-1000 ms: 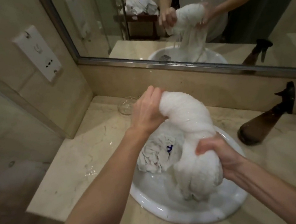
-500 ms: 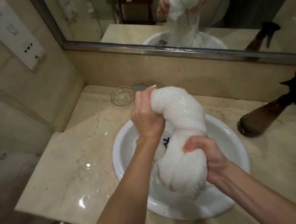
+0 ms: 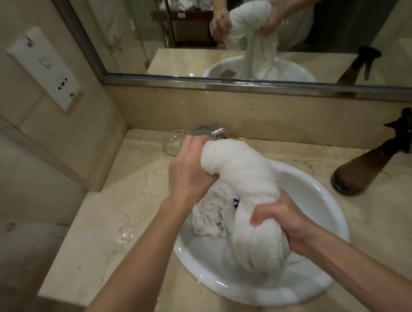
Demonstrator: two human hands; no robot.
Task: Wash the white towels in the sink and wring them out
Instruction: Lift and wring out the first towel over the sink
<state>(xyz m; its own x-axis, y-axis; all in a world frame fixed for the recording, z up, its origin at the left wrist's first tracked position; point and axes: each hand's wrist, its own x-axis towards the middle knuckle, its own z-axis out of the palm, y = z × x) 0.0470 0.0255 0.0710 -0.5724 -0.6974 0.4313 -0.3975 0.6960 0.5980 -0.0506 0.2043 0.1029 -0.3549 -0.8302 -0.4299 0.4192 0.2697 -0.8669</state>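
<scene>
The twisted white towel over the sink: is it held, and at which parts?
Yes. The left hand grips the twisted white towel at its upper end; the right hand grips it near its lower end, above the sink.

Light: warm and dim, falling from above.
Glare: small highlights glinting on the sink (image 3: 309, 191) rim and wet counter (image 3: 121, 238).
Distortion: wide-angle lens bending the mirror (image 3: 128, 34) frame.
Sharpness: soft throughout, edges smearing slightly.

Beige marble counter (image 3: 110, 239) (mirror (image 3: 260, 27) above)
</scene>
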